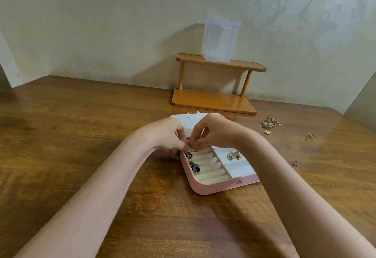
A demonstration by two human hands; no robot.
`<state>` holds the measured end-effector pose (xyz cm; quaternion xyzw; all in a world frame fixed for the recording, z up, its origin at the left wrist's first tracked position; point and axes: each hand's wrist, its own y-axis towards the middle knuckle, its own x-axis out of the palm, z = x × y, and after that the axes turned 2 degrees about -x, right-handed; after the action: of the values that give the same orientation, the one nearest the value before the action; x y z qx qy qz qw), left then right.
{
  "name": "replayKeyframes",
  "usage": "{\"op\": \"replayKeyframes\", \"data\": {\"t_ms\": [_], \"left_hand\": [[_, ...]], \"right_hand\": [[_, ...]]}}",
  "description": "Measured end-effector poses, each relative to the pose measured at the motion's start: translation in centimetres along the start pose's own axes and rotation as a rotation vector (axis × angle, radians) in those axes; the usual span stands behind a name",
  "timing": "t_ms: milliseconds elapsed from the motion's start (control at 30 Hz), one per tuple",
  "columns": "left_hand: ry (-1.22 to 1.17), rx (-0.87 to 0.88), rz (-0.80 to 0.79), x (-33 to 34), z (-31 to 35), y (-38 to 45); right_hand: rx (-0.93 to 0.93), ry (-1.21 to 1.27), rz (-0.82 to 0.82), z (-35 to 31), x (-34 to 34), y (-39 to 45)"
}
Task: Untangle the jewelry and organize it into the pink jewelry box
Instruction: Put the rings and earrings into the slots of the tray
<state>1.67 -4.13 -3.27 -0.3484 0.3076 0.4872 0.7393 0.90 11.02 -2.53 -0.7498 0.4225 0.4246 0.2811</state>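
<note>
Rings are light, slick, tiny; our left hand (168,135) and right hand (211,133) both pinch one ring (194,149) over the box (223,186); tangle (270,124) at two o'clock needs fingertip grips on single links.

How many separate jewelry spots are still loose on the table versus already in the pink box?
Loose on the brown wooden table: 3 (tangled gold jewelry pile, small gold hook piece, small ring-like piece)
In the open pink jewelry box: 3 (black-and-white round butterfly charm, dark square-stone piece, gold cluster in a white compartment)
Total: 6
</note>
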Motion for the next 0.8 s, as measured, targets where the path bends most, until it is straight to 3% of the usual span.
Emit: {"op": "replayKeyframes", "data": {"t_ms": [200, 367, 500, 800], "left_hand": [[-0.031, 0.057, 0.151, -0.2, 0.3, -0.3], [-0.056, 0.203, 0.279, 1.4, 1.5, -0.3], [-0.008, 0.138, 0.27, 1.5, 1.3, 0.0], [-0.023, 0.086, 0.278, 1.5, 0.8, 0.4]], "right_hand": [[0.002, 0.002, 0.179, 0.9, -1.5, -1.4], [0.367, -0.152, 0.504, 6.2, -3.6, -3.4], [0.582, -0.223, 0.412, 9.5, -2.7, -4.7], [0.619, -0.263, 0.471, 10.0, -1.9, -4.4]]}}
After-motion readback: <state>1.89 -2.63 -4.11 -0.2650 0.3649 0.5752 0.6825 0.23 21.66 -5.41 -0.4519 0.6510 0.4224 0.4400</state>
